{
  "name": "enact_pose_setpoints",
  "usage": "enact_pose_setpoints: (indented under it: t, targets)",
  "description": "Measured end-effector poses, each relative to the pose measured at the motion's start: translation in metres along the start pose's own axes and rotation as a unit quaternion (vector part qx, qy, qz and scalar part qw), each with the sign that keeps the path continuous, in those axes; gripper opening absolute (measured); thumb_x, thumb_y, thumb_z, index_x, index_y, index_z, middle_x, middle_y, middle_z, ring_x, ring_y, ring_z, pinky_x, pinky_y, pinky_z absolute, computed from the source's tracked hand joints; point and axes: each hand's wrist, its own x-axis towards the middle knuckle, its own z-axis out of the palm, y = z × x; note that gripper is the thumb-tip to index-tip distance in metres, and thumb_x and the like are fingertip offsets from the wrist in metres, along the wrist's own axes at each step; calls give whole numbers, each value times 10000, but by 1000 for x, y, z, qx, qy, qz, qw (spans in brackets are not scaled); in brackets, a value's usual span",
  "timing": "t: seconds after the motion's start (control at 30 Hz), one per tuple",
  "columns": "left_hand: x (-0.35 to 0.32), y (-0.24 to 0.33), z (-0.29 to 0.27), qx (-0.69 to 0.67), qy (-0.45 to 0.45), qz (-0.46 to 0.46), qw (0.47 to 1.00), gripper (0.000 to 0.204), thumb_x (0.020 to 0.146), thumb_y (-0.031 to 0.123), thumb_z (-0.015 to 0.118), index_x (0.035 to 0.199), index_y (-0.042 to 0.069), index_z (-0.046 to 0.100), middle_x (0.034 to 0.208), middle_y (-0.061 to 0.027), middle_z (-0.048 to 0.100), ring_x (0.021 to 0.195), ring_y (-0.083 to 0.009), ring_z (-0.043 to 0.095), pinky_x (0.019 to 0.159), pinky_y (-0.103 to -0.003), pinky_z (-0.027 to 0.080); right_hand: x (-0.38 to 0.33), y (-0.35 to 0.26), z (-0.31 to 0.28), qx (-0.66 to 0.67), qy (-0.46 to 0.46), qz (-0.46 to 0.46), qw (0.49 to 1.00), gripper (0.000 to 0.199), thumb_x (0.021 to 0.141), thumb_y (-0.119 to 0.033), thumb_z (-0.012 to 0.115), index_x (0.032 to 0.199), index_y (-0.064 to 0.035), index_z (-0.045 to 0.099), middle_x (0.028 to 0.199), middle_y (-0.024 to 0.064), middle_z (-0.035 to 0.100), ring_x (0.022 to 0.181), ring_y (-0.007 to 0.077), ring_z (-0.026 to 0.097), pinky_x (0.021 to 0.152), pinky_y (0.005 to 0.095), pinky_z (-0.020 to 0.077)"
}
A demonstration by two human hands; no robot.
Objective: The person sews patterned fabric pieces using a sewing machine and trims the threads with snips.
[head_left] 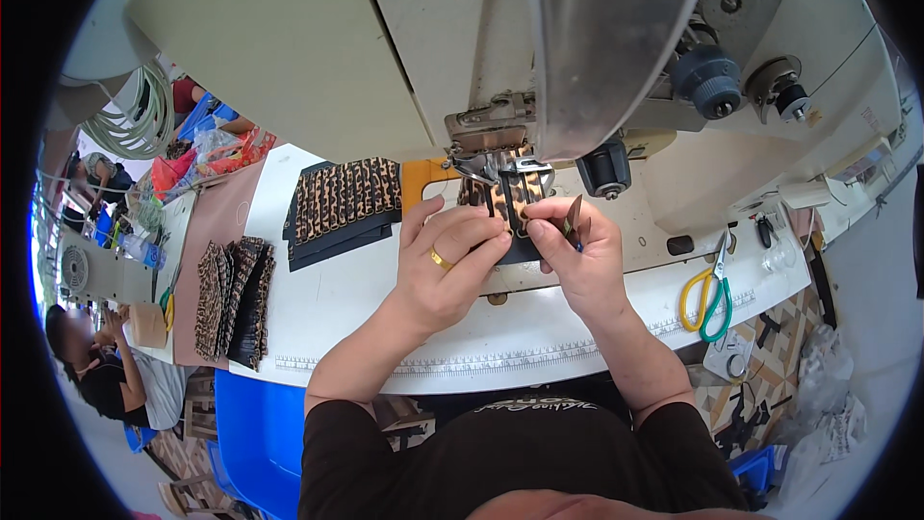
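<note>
1. A small leopard-print fabric piece (pixel 510 207) with black backing sits at centre frame, under the sewing machine's presser foot (pixel 481 166).
2. The left hand (pixel 448 265) – a gold ring on one finger – pinches the piece's left edge between thumb and fingers.
3. The right hand (pixel 577 255) grips its right edge, and a small dark tool (pixel 574 217) is tucked in those fingers.
4. A stack of leopard-print pieces (pixel 342 202) lies left of centre on the white table (pixel 337 299).
5. More pieces (pixel 234 300) – fanned out – sit at the table's left edge.
6. Scissors (pixel 710 291) with yellow and green handles lie at the right.
</note>
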Motion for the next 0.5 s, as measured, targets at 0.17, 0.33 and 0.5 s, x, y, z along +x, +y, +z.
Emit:
enact_pose_setpoints:
  t: [0.17, 0.33, 0.5]
  targets:
    - [3, -9, 9, 1, 22, -12, 1000, 292, 577, -9, 645, 843, 106, 607, 897, -21, 590, 854, -194, 572, 891, -383, 344, 5, 3, -3, -51, 22, -43, 998, 98, 824, -70, 565, 902, -13, 577, 745, -15, 545, 586, 19, 455, 510, 159, 382]
    - [3, -19, 15, 8, 39, -32, 999, 318, 589, -28, 626, 872, 115, 608, 916, 7, 580, 847, -166, 567, 896, -377, 313, 16, -6, -10, -89, 99, -83, 988, 121, 834, -60, 537, 927, -5, 483, 806, 9, 535, 649, 29, 471, 575, 164, 385]
    - [2, -22, 21, -2, 52, -52, 997, 320, 606, -59, 601, 872, 119, 613, 888, 11, 576, 850, -165, 571, 901, -378, 306, 37, 3, -16, -172, 122, -138, 968, 155, 828, -102, 559, 863, -27, 428, 757, 20, 530, 624, 29, 460, 547, 165, 369]
